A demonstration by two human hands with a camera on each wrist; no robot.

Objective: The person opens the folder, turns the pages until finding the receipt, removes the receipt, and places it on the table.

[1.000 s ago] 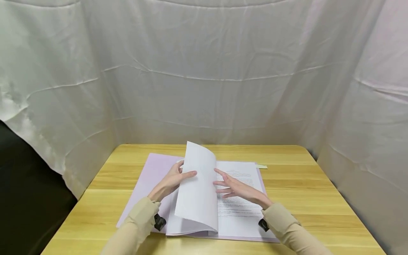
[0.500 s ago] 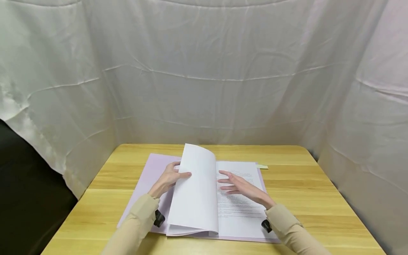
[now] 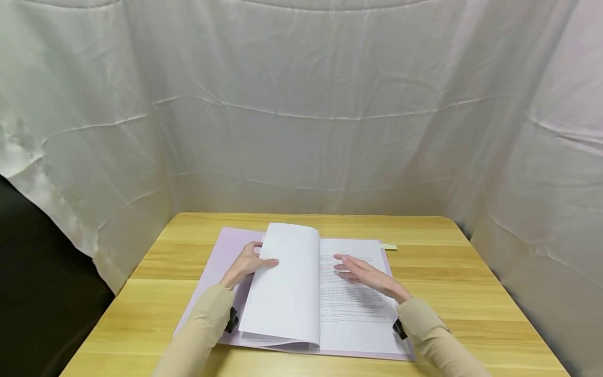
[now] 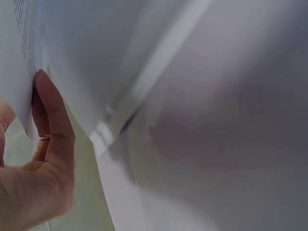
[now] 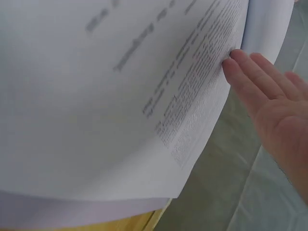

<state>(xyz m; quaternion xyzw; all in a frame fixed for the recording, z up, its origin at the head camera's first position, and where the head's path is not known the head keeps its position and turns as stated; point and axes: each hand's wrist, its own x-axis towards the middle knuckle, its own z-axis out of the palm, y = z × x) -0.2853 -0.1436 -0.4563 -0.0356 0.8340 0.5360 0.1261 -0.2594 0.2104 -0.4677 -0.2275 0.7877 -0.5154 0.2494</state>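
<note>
A pale purple folder [image 3: 229, 243] lies spread out on the wooden table, with white sheets fastened along its middle. On its left side a blank-backed page [image 3: 289, 283] curves over toward the left. My left hand [image 3: 247, 263] pinches that page's outer edge, thumb on top and fingers beneath; the left wrist view shows the fingers [image 4: 55, 110] behind the paper. Over the right side lies a printed page [image 3: 353, 309] with lines of small text. Just above it is my right hand [image 3: 367, 275], fingers extended and holding nothing; whether the fingertips touch the paper I cannot tell.
A pale yellow-green tab [image 3: 388, 246] sticks out past the folder's upper right edge. The wooden table [image 3: 452, 293] extends on both sides. Grey-white curtains [image 3: 301, 115] enclose it at the back and sides, and something black [image 3: 37, 272] shows at the left.
My left hand has moved left and lowered the page, which now lies flatter on the left side. The right hand has drawn away to the right from the fold.
</note>
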